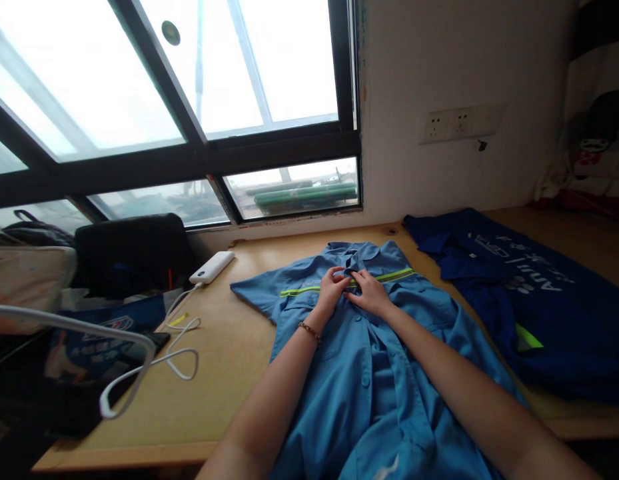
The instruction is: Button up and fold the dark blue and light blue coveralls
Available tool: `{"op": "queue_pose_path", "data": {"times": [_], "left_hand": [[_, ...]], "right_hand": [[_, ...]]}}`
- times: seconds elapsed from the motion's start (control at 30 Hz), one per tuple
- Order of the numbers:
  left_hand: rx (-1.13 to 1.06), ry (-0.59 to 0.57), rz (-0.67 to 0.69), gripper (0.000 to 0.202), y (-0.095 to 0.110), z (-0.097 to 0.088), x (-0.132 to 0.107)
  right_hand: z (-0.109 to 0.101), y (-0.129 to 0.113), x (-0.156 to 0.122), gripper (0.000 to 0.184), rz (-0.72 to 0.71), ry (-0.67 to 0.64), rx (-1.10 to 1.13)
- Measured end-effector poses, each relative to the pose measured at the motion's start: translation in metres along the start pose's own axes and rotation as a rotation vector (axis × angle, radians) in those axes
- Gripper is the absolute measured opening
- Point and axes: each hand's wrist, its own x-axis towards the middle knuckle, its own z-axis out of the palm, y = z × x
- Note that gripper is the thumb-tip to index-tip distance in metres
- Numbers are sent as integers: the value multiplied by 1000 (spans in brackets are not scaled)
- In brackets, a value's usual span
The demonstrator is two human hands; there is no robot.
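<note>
A light blue work shirt [369, 373] with a yellow-green reflective stripe lies face up on the wooden table [224, 373], collar toward the window. My left hand [332, 285], with a bead bracelet on the wrist, and my right hand [370, 291] meet at the shirt's front placket just below the collar. Both pinch the fabric there, fingers curled together at a button spot near the stripe. Buttons run down the front toward me.
A dark blue garment [539, 300] with white lettering lies to the right. A white power bank [212, 267] with a looping white cable [182, 353] sits left, beside a black bag [132, 250] and clutter. Window behind; wall sockets [456, 123] upper right.
</note>
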Motion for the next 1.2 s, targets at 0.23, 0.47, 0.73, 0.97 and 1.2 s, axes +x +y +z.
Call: {"op": "queue_pose_path", "data": {"times": [0.23, 0.47, 0.73, 0.97, 1.2], "left_hand": [[167, 94, 82, 22, -8, -2, 5], [248, 52, 79, 15, -15, -8, 9], [321, 36, 125, 15, -20, -9, 11], [484, 55, 163, 10, -20, -10, 12], [647, 94, 143, 10, -18, -9, 12]], "right_hand": [[-1, 0, 2, 40, 8, 78, 96], [-3, -5, -1, 45, 3, 97, 126], [-1, -4, 0, 28, -72, 78, 40], [-4, -9, 0, 30, -10, 86, -43], [-7, -31, -6, 21, 103, -85, -232]]}}
